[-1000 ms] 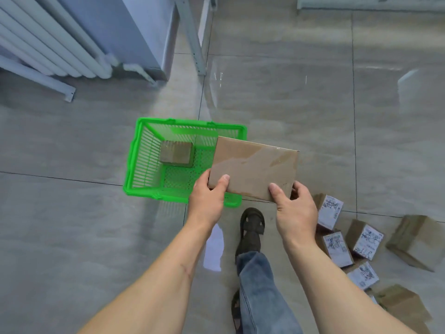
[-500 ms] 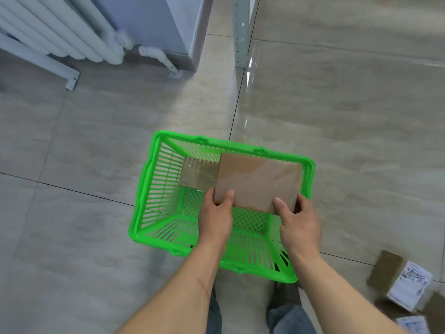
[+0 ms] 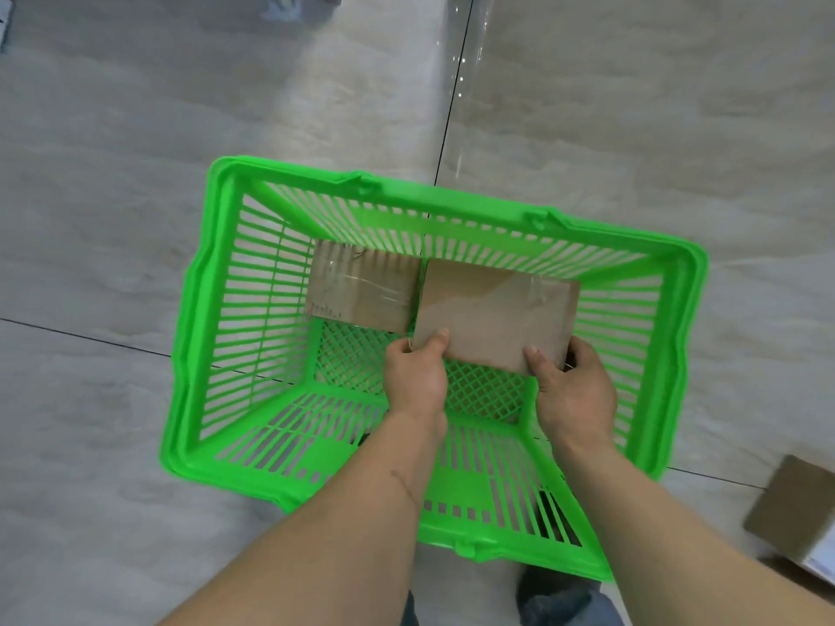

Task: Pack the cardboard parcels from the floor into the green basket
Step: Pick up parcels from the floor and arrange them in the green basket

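The green basket [image 3: 205,336] stands on the tiled floor [image 3: 113,196], seen from above, and both bare arms of the person reach down into it. The two hands hold one flat cardboard parcel [image 3: 494,309] between them, inside the walls of the basket and above its mesh bottom. The left hand [image 3: 415,377] grips the near left corner of this parcel: the thumb lies on the top face and the other fingers are hidden below it. The right hand [image 3: 574,390] grips the near right corner in the same way, thumb on top, the rest of the fingers around the edge and under the box. So the fingers of both hands are closed on the parcel, not spread. Whether the parcel already touches the bottom of the basket, I cannot tell.

A second parcel [image 3: 361,289], with clear tape over its top, lies already in the basket, in the far left part near the far wall. The held parcel is just beside it on the right; their edges seem to touch or almost touch.

Outside the basket, at the right border of the view, another box [image 3: 795,508] lies on the floor, partly cut off. Below the basket, a dark shoe [image 3: 555,589] and some blue trouser cloth are visible.
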